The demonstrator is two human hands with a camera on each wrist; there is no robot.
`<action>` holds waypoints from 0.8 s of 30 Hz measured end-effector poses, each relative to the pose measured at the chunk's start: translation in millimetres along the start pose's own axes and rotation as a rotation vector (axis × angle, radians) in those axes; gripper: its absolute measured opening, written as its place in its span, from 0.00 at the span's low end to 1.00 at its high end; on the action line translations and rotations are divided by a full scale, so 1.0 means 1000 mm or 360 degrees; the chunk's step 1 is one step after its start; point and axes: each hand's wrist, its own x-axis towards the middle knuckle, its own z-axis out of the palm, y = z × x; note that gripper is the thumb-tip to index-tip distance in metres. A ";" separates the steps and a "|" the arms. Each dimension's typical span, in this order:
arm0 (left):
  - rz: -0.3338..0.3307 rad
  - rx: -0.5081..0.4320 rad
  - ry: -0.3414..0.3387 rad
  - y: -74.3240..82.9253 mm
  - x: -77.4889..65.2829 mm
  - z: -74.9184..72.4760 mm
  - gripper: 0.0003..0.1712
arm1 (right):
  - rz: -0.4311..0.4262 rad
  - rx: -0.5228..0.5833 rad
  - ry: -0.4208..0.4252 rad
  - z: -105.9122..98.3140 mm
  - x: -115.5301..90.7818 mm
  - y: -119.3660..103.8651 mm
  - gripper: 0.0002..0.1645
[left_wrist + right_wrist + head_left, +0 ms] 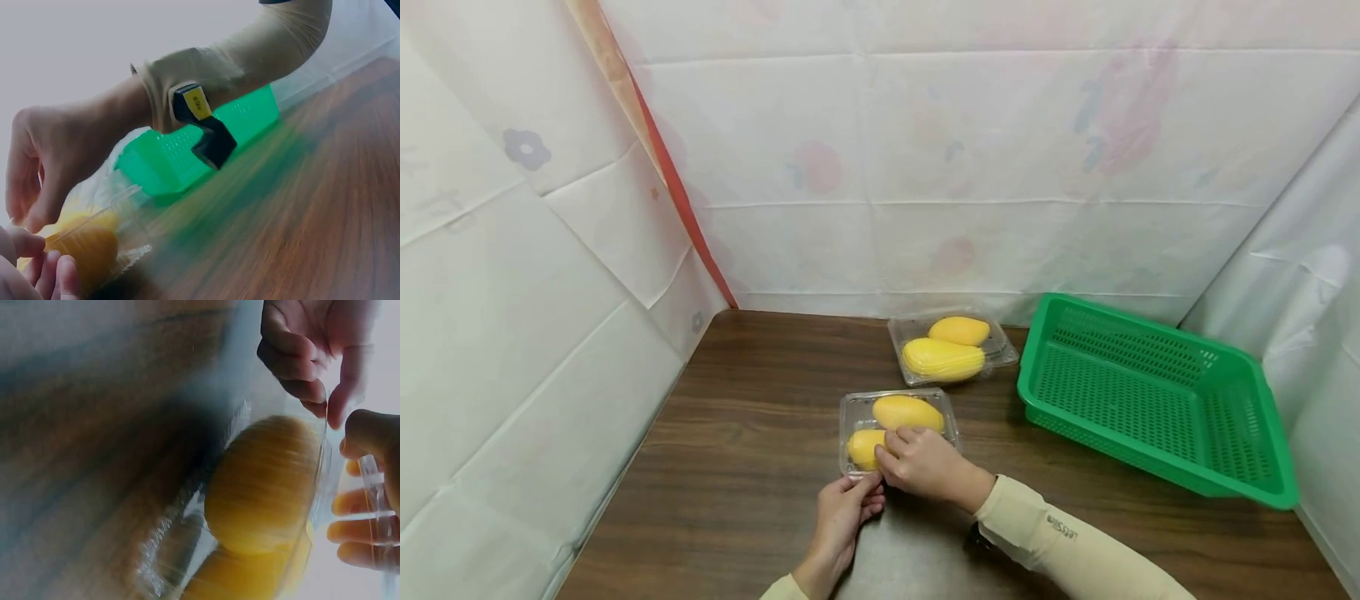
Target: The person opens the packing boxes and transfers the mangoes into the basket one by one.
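Two yellow mangoes, one at the back (907,413) and one at the front (863,450), lie in a see-through plastic clamshell box (847,408) on the table. At the box's near edge, my left hand (846,510) pinches the plastic rim between thumb and fingers. My right hand (928,467) reaches over the front mango from the right, partly hiding it. In the right wrist view, the thumb and fingers of that hand (387,456) are on either side of a thin plastic edge (378,506), close to the left hand (312,356).
Behind stands a second see-through box (1000,354) with two yellow fruits (943,360). A green perforated basket (1037,408) sits at the right of the brown wooden table (722,467). Printed white sheets (775,250) hang around the back and sides.
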 end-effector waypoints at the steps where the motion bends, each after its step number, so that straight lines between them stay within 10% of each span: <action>1: 0.0012 0.0006 0.0010 -0.001 0.000 0.002 0.09 | -0.0012 0.0012 0.0006 -0.001 0.000 0.002 0.12; 9: 0.0027 0.0086 0.0079 -0.004 -0.003 0.007 0.07 | 0.0074 0.0186 0.0173 -0.015 0.013 0.031 0.07; 24: -0.0091 0.0173 -0.0208 0.006 -0.003 -0.014 0.19 | 0.0296 0.0391 -0.0138 -0.031 0.009 0.034 0.16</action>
